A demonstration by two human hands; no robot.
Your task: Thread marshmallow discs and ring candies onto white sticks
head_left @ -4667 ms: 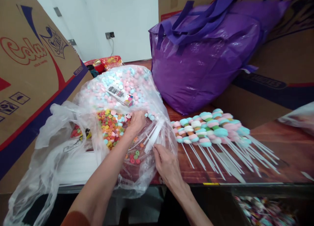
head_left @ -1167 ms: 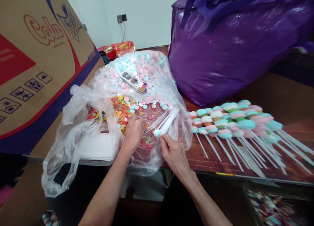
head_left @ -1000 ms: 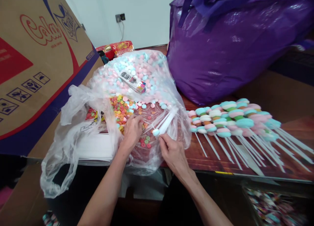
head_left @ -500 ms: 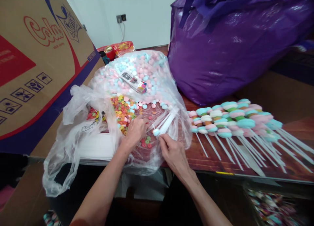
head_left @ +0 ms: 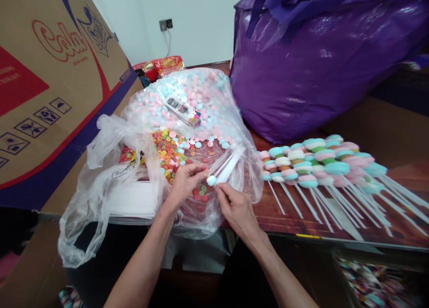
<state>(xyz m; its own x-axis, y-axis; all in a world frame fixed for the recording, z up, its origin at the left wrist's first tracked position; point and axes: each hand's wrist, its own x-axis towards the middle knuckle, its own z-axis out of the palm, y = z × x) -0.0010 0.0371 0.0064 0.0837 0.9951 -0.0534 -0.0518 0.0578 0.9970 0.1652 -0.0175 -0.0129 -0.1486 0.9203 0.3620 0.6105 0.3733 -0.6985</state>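
Note:
My right hand [head_left: 236, 205] is closed in a pinch at the marshmallow stick, whose pale blue and white marshmallow [head_left: 211, 180] shows just left of my fingertips. Most of that stick is hidden by my fingers. Close by on the left, the thumb and forefinger of my left hand [head_left: 187, 179] pinch a small orange-red gummy ring [head_left: 205, 169], held just above the marshmallow. Loose gummy rings [head_left: 167, 154] in red, yellow, orange and green lie on the clear plastic beyond my left hand. A bundle of white sticks [head_left: 230, 165] rests behind my right fingertips.
A clear bag of pink and blue marshmallows [head_left: 208, 91] lies ahead with a printed packet [head_left: 183, 111] on top. Finished-looking marshmallow skewers [head_left: 308, 160] are piled right. A carton [head_left: 67, 89] stands left, a purple bag [head_left: 301, 67] behind right. White sheets [head_left: 132, 201] lie left.
My left hand has risen from the loose candy and moved right toward the marshmallow, now with a gummy ring between its fingertips. My right hand has shifted only slightly left.

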